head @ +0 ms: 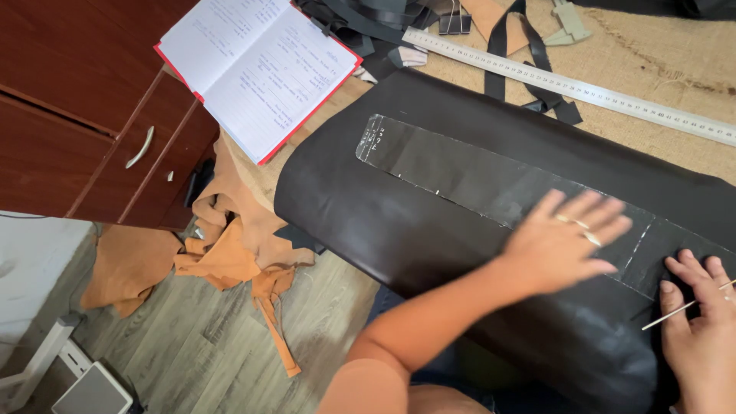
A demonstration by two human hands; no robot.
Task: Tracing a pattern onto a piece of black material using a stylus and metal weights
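Note:
A large sheet of dark leather (429, 222) hangs over the front edge of the burlap-covered table (652, 69). A long clear plastic template (460, 172) lies flat on it. My left hand (563, 241) rests on the template's right part with its fingers spread, pressing it onto the leather. My right hand (701, 326) sits at the lower right on the leather and holds a thin pale pointed stick (686, 307) between its fingers, next to the template's end.
A long metal ruler (567, 83) lies across the table behind the leather. An open notebook (261, 65) with a red cover rests at the corner, beside a brown wooden drawer unit (92, 115). Tan leather scraps (230, 245) hang down to the wood floor. Black straps (529, 54) lie at the back.

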